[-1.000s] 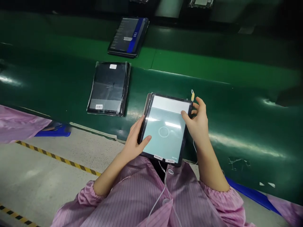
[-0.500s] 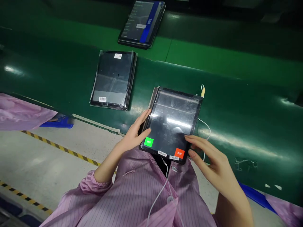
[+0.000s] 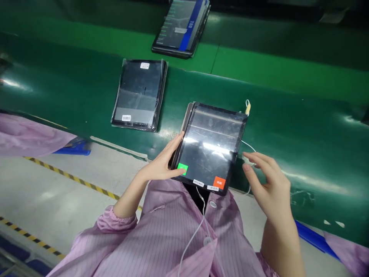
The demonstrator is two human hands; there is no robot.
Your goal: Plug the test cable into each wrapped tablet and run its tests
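A tablet (image 3: 211, 140) with a dark, glossy screen lies tilted at the bench's near edge, resting on another flat device whose edge shows at its left. Green (image 3: 182, 168) and red (image 3: 219, 182) squares glow in its lower corners, and small white labels sit between them. My left hand (image 3: 161, 161) grips the tablet's left edge, its thumb over the green square. Off the right edge hovers my right hand (image 3: 266, 177), fingers loosely bent, thumb and forefinger apart. A white cable (image 3: 248, 144) curves behind that hand. A yellow-tagged plug (image 3: 248, 109) sits at the tablet's top right corner.
Left of the tablet, a film-wrapped tablet stack (image 3: 140, 94) lies on the green bench (image 3: 288, 130). Farther back is another stack (image 3: 180, 29) with a blue-striped screen. A white cord (image 3: 193, 236) hangs down my striped smock. Pink sleeves show at both sides.
My right hand has drawn back from the tablet's right edge, toward the right. My left thumb has shifted down onto the green square. The view has moved slightly.
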